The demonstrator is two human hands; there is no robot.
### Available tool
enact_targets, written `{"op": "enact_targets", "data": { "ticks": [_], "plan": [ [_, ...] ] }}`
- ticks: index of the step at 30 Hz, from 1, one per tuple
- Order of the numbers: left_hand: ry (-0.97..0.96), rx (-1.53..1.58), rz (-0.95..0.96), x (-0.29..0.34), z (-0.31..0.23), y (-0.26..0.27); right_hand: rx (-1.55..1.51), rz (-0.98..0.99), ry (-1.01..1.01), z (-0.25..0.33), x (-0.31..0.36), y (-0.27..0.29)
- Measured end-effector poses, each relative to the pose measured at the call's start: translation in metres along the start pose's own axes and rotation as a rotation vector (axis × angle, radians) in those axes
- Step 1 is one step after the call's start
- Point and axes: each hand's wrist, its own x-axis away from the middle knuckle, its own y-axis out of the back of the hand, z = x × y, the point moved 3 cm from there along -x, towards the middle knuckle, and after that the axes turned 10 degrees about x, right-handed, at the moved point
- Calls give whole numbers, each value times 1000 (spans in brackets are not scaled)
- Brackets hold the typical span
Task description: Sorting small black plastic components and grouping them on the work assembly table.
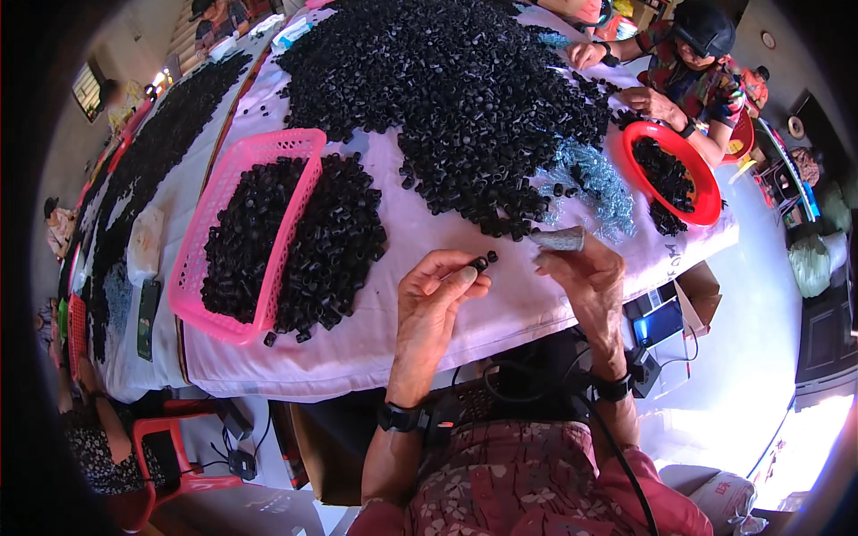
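My left hand (440, 284) is closed in a pinch on a small black plastic cap (481, 264), above the table's near edge. Another small black piece shows just past its fingertips. To the right, my right hand (590, 272) is bent with thumb and fingers close together. A grey, flattish piece (559, 238) lies along its index finger; whether it is gripped or worn I cannot tell. Beyond both hands spreads a large heap of black caps (438, 98). Thin bluish strips (590, 192) lie in a tangle beyond my right hand.
On the left, a pink basket (206, 214) holds black caps, with another pile (335, 241) against its side. A red basin (715, 192) with black pieces stands at the right, near a co-worker's hands (657, 105). A dark phone (147, 317) lies on the neighbouring table.
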Motion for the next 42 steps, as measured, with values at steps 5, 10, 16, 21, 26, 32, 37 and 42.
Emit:
{"op": "enact_targets", "data": {
  "ticks": [5, 10, 16, 21, 26, 32, 37, 42],
  "plan": [
    [23, -17, 13, -1, 0, -1, -177, 81, 39, 22, 4, -26],
    [38, 6, 41, 0, -1, -2, -117, 79, 125, 25, 3, -36],
    [34, 22, 58, 0, 1, -1, 30, 43, 233, 29, 4, -39],
    [19, 78, 70, 1, 0, 1, 239, 34, 421, 38, 9, -42],
    [-65, 116, 22, -2, -6, 3, 129, -142, 39, 7, -4, -9],
    [-130, 51, 6, -11, -19, -8, 360, 14, 168, -10, -12, -29],
    [-103, 99, -71, -16, -12, 11, 582, 39, 335, -15, -15, -47],
    [-76, 49, -19, -12, -6, 1, 620, -8, 408, -18, -17, -47]
  ]
}}
